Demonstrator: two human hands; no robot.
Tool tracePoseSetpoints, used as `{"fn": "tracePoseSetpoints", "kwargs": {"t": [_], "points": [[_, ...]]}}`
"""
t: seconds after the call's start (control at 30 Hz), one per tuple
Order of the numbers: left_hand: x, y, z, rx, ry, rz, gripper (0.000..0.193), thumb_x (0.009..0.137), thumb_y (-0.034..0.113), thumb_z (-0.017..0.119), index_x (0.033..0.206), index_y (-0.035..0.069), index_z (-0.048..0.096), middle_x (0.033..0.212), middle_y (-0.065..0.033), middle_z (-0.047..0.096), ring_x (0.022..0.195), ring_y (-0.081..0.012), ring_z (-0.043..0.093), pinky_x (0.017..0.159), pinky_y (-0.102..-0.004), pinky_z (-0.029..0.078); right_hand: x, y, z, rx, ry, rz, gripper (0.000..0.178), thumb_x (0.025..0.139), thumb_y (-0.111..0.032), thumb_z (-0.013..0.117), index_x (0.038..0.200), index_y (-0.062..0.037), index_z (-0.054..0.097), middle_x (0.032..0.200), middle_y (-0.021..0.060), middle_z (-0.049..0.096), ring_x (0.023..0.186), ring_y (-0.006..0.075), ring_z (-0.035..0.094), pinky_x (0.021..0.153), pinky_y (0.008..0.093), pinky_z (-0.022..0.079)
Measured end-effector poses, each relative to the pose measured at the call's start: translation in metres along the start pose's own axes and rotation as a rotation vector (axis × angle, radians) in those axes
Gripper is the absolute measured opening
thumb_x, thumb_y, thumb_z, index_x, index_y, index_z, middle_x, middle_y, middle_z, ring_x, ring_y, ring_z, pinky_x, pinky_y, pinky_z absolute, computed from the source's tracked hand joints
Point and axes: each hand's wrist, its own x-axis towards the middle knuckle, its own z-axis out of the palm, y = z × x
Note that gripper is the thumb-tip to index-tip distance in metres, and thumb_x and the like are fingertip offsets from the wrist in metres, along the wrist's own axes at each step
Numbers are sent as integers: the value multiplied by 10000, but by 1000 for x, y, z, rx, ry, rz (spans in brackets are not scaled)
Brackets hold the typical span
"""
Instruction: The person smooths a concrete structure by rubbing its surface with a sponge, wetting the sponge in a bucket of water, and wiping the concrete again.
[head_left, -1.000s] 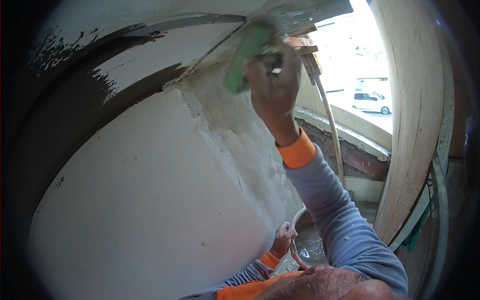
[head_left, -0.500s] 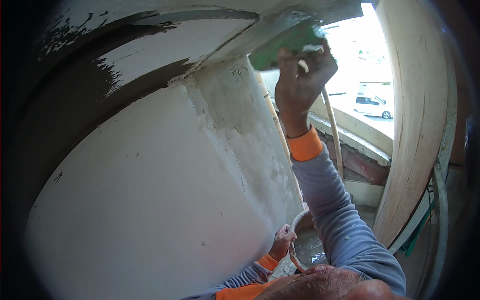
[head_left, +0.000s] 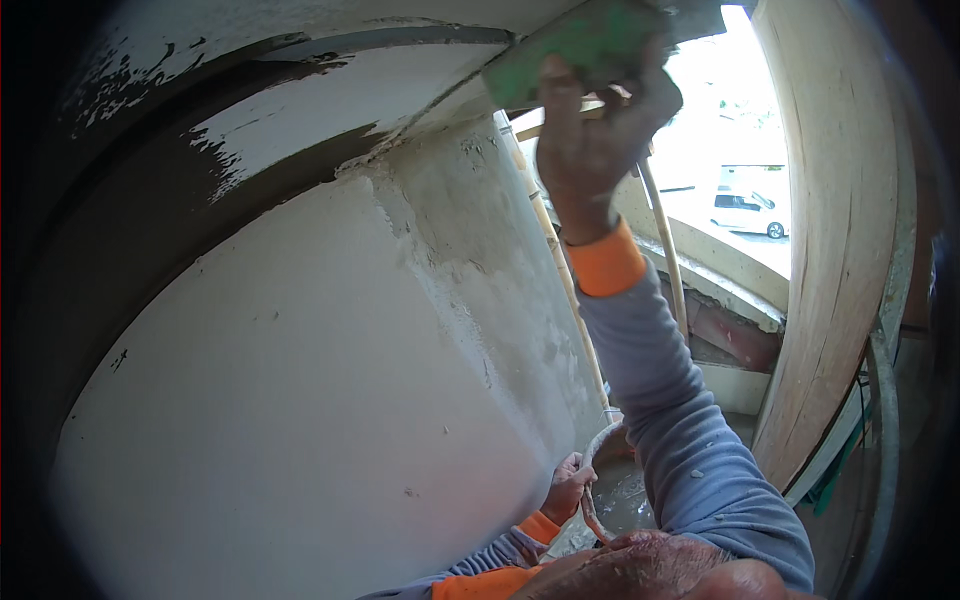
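Note:
Raised high in front, my right hand is closed on a green plastering float. The float's flat board lies up against the grey plastered underside of the beam overhead, near its outer edge; whether it fully touches cannot be told. Low down, my left hand grips the rim of a bucket. Wet, greyish, shiny stuff shows inside the bucket, which my right sleeve partly hides.
A broad white wall fills the left, with a grey plastered strip at its edge. Bamboo poles stand beyond it. A thick wooden post and a metal bar rise at right. Outside stands a white van.
My right hand has moved slightly up and to the left, sliding the float along the underside. My left hand stays on the bucket rim.

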Motion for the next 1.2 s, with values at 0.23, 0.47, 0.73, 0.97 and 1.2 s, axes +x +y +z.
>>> {"fn": "tracePoseSetpoints", "kwargs": {"t": [0.23,0.47,0.73,0.97,1.2], "points": [[9,-6,-5,-19,-3,47,139,761,59,570,886,55,509,763,1,476,686,-91,448,625,-231,386,-38,12,-33,89,-55,418,666,793,-78,709,1329,63,339,1089,105,445,851,156,568,715,295,522],[0,3,0,-29,-12,26,120,767,68,572,864,66,502,758,5,474,684,-84,446,632,-225,383,-38,11,-12,-36,-210,366,708,757,-200,746,1293,70,369,1108,166,451,1029,261,432,891,397,410],[7,-1,-6,-2,-3,31,113,765,64,571,855,64,503,757,4,477,683,-89,449,637,-230,388,14,-4,-25,130,-21,268,574,867,-62,634,1317,35,291,1129,136,376,963,175,516,711,280,511],[10,-9,-9,17,3,45,121,760,60,572,860,60,504,766,-3,480,695,-98,452,651,-233,393,-50,68,-40,31,-37,536,499,872,-136,630,1272,-6,361,1064,150,541,949,193,562,799,341,497],[3,-4,1,-20,14,2,127,756,61,573,862,64,503,761,0,475,693,-91,447,648,-230,387,-18,23,-9,91,6,425,498,885,-126,618,1262,38,338,868,74,503,721,130,474,647,272,417]]}}
